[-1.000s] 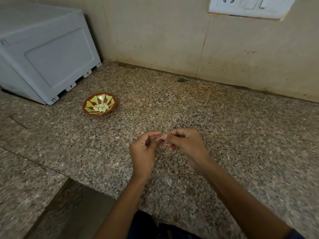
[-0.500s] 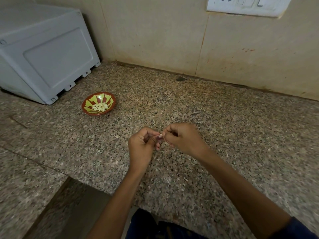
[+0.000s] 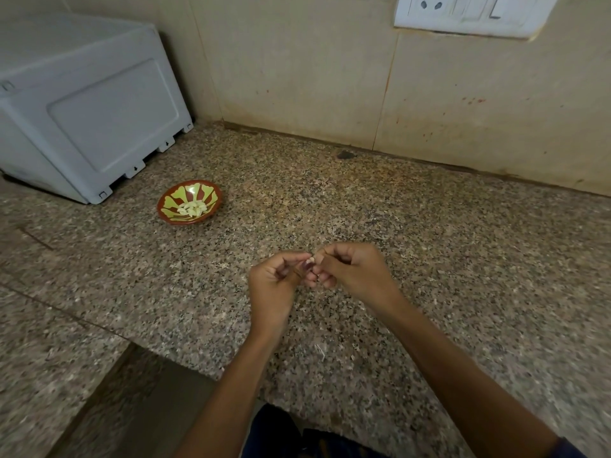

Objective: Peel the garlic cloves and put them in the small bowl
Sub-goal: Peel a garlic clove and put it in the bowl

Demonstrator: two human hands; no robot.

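A garlic clove point(image 3: 309, 263) is held above the speckled granite tabletop point(image 3: 429, 259), pinched between the two hands near the middle of the view. The left hand point(image 3: 276, 282) is curled, with its thumb and forefinger closed on the clove from the left side. The right hand point(image 3: 350, 269) is also curled, and its fingertips point(image 3: 319, 258) are pressed against the clove from the right, so that both hands are grasping the same clove. A pale part of the clove is seen at its top and a purplish part below; how much skin is left on it cannot be told, since the clove is small and slightly blurred.

The small bowl point(image 3: 165, 206), red-brown with a yellow-green petal pattern, is set on the tabletop well apart from the hands, to the left and further back. A heap of pale peeled cloves point(image 3: 193, 208) is contained in its middle. Just behind the bowl a grey-white appliance point(image 3: 82, 104) is placed against the tiled wall point(image 3: 297, 77). A white switch and socket plate point(image 3: 469, 11) is mounted on the wall at the upper right. A few thin scraps point(image 3: 320, 348) are scattered on the tabletop near the forearms.
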